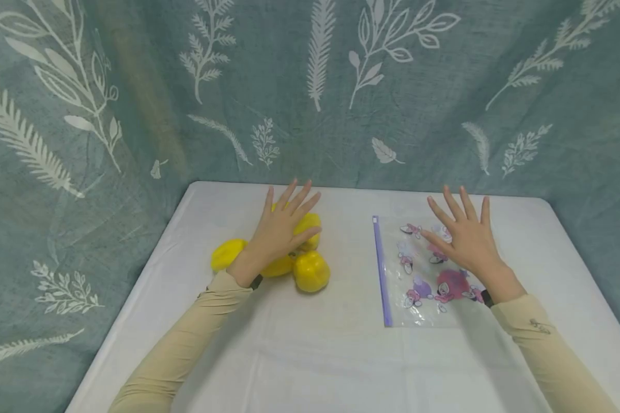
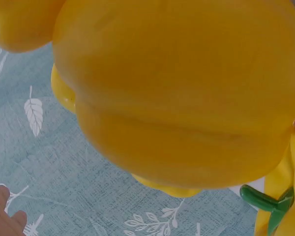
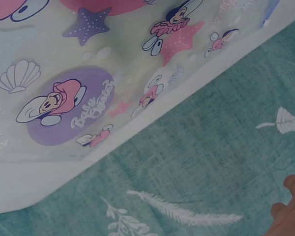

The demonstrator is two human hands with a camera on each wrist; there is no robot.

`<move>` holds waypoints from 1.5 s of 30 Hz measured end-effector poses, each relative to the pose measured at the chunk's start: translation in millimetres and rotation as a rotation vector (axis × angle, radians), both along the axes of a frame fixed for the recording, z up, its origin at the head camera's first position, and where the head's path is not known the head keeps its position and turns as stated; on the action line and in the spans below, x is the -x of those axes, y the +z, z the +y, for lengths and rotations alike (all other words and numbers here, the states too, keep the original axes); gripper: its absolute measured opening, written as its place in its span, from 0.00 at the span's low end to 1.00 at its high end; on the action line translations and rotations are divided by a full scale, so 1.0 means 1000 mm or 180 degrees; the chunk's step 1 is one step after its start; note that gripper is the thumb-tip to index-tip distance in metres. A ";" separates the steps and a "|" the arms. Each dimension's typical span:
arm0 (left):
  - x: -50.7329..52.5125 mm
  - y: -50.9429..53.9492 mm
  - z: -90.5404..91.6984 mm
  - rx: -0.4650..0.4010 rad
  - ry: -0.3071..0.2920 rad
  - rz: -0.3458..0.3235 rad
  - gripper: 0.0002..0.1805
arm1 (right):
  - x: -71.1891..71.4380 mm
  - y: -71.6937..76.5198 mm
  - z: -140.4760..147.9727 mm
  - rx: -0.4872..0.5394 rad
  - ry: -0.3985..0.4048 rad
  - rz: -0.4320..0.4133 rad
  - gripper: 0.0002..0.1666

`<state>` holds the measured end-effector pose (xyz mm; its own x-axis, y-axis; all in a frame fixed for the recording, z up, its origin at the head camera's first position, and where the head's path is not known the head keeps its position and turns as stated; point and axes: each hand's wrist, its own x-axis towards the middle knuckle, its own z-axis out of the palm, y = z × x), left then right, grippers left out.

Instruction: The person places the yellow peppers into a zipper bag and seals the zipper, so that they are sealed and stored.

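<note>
We list: yellow peppers (image 1: 312, 272) below our released left hand (image 1: 279, 235); printed plastic bag (image 1: 418, 265) below our released right hand (image 1: 467, 241).

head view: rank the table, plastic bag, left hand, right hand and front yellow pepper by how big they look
1. Table
2. Plastic bag, partly covered
3. Left hand and right hand: about alike, so I won't rank one above the other
4. Front yellow pepper

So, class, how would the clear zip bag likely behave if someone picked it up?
The clear zip bag would probably droop, since it looks thin and lies flat. Its glossy highlights suggest it may be slippery. The purple zip strip looks straight, so that edge is likely stiffer.
</note>
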<state>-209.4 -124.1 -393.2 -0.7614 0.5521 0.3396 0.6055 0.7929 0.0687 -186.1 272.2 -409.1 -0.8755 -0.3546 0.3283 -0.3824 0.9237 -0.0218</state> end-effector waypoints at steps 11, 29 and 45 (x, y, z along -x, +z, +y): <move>-0.002 0.000 0.009 0.0080 -0.0027 -0.0106 0.36 | 0.001 -0.002 -0.001 0.0033 0.0025 -0.0067 0.43; -0.006 -0.006 0.037 0.0236 -0.0031 -0.0455 0.37 | 0.001 -0.010 -0.003 0.0109 0.0032 -0.0393 0.44; -0.032 -0.007 0.066 0.0358 -0.0104 -0.0679 0.37 | -0.003 -0.029 -0.028 0.0295 0.0179 -0.0752 0.46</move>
<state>-177.4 -58.2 -400.1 -0.7904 0.6030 0.1079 0.6123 0.7829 0.1101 -183.5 244.5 -438.0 -0.9115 -0.3829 0.1504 -0.4073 0.8911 -0.2002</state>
